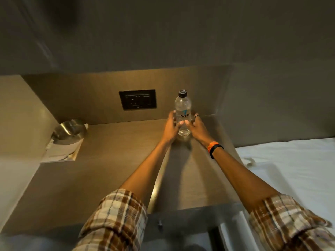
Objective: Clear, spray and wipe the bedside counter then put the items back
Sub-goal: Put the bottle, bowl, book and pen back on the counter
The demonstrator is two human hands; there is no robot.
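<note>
The bottle (183, 113) stands upright on the tabletop (108, 160) toward the far right corner, at about one o'clock from the middle of the surface, close to the back wall and just right of the socket (137, 99). Both hands meet around its lower half: the left hand (172, 126) wraps it from nine o'clock and the right hand (196, 127) from three o'clock, thumbs pressed on the near face just under the label, so each grip is curled closed on the bottle. A two-sided hold like this probably serves to keep a tall, narrow, light thing vertical while its base is at the surface; whether it is being set down or lifted cannot be told from this view. Both forearms reach straight out, nearly parallel, converging at the bottle, plaid sleeves (116, 220) rolled to the elbow and a band (214, 148) on the right wrist. At nine o'clock, against the left wall, a metal bowl (69, 130) sits on a white pad (61, 151). The bed (290, 169) lies at three o'clock, beside the tabletop.
</note>
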